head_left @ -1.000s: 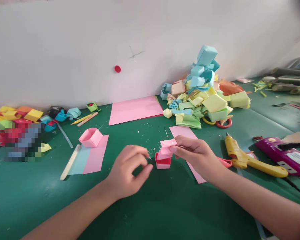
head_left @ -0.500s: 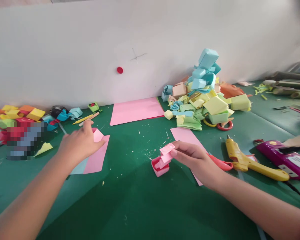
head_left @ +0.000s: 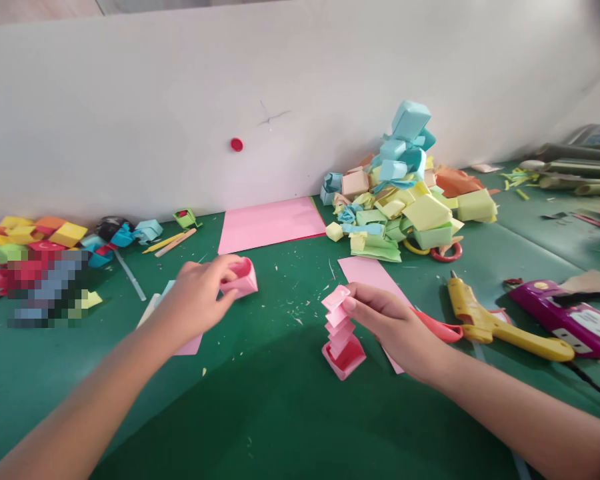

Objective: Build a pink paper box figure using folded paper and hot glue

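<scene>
Between the thumb and fingers of my left hand is a small open pink paper box, its hollow side facing up and showing a darker pink inside. My right hand pinches the top of a zigzag-folded pink paper strip. The lower end of that strip runs down into a second pink paper box, just above or on the green tabletop; I cannot tell which. Pink paper lies partly hidden under my left hand and wrist. Another pink sheet is partly covered by my right hand.
A large pink sheet lies by the white wall. Paper boxes and scraps are heaped at the back right. Scissors, a yellow glue gun and a purple device are at right. Colourful paper boxes crowd the left.
My left hand has brought its pink box right, toward the middle. The folded strip in my right hand is more stretched out, and the box below it has shifted slightly right and nearer me.
</scene>
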`<state>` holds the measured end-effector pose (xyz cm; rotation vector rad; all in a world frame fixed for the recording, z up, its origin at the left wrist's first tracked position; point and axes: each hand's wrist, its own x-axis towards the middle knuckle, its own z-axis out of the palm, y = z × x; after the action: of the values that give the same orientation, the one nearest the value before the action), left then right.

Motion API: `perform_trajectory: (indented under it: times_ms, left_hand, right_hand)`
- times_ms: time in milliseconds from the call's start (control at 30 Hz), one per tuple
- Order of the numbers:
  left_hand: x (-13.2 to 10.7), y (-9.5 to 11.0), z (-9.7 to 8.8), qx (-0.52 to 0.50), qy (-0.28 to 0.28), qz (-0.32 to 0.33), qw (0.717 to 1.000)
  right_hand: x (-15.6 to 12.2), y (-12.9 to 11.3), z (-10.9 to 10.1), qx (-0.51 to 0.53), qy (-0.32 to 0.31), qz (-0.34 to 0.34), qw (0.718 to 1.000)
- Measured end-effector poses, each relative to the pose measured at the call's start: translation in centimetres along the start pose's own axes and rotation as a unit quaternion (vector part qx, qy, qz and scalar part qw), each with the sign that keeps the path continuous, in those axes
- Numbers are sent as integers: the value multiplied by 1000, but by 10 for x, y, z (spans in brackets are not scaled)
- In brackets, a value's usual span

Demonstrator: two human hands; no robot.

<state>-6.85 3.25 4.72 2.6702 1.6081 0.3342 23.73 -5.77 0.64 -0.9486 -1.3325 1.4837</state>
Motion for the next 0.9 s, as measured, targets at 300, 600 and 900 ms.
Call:
perform_trajectory:
  times_ms: [300, 600, 900]
  left_hand:
    - [-26, 56, 32, -142, 42, 136, 980]
    - [-26, 54, 55, -214, -64, 52, 973]
    - [-31, 57, 46, -236, -58, 121, 962]
  right_hand:
    - [-1, -7, -3, -40, 49, 5, 998]
    - [-5, 0, -4, -240, 81, -28, 967]
    - [-2, 2, -2, -246, 83, -36, 965]
